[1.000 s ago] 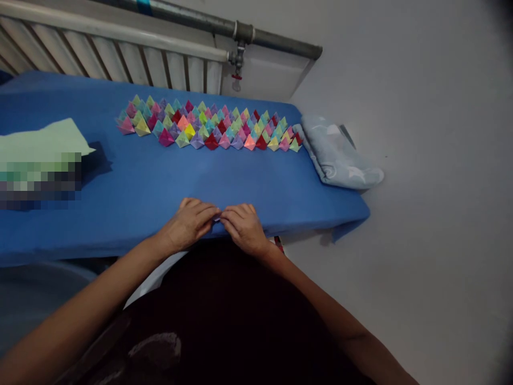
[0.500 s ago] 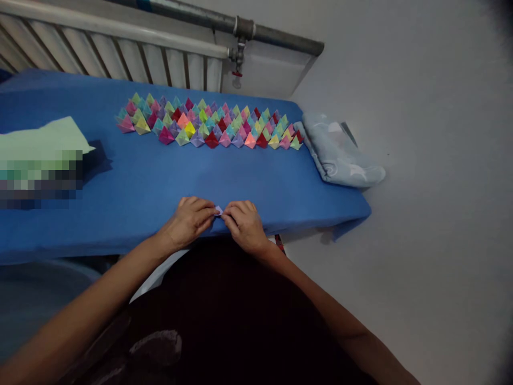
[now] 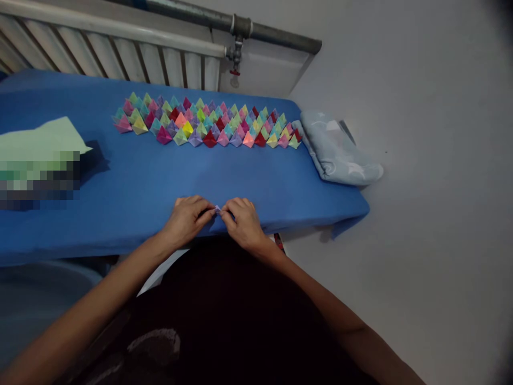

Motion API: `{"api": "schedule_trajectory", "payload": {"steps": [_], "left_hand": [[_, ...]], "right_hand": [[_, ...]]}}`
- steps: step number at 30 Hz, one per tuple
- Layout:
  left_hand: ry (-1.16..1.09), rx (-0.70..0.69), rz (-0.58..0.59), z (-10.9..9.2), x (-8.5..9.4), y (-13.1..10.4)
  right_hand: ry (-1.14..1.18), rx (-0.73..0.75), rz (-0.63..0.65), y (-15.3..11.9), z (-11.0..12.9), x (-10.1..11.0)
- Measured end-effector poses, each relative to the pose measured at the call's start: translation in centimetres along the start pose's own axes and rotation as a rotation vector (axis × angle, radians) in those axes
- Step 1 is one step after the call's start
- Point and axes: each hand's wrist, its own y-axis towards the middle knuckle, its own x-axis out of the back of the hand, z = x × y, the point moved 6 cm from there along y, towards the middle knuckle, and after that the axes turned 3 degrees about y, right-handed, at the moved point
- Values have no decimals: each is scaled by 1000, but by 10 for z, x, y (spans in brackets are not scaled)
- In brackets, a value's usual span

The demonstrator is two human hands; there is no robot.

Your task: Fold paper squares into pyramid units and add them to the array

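Note:
A small piece of folded lilac paper [image 3: 217,209] is pinched between my two hands, above the front edge of the blue-covered table [image 3: 160,171]. My left hand [image 3: 189,218] grips its left side with thumb and fingertips, and my right hand [image 3: 241,220] closes on its right side. The fingers hide most of the paper, so its exact shape cannot be made out. Beyond my hands, several rows of pointed origami pieces [image 3: 209,139] in many colours stand close together.
At the left lies a pale green sheet [image 3: 44,138], partly blurred out. A folded grey-blue cloth [image 3: 340,152] sits at the table's right end by the wall. Behind the table run a radiator [image 3: 152,63] and a pipe with a red-handled valve [image 3: 235,72].
The lilac paper now shows a small upward peak between my fingertips, where it looked flatter before. Both hands keep their pinch, and the view has shifted slightly.

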Motion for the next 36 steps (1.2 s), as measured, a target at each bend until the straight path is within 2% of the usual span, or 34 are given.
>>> {"api": "schedule_trajectory", "payload": {"steps": [9,12,20,30,36], "left_hand": [[60,40,-33,3,4,-2],[71,87,5,4,4,1],[85,240,203,6,6,13],[152,312,284,13,6,26],[183,292,226,19,4,29]], "right_hand": [[-5,-56,13,3,2,1],[-27,-76,44,4,3,1],[-68,-118,69,6,5,2],[-75,-146,94,11,3,4],[-88,-168,117,13,2,4]]}}
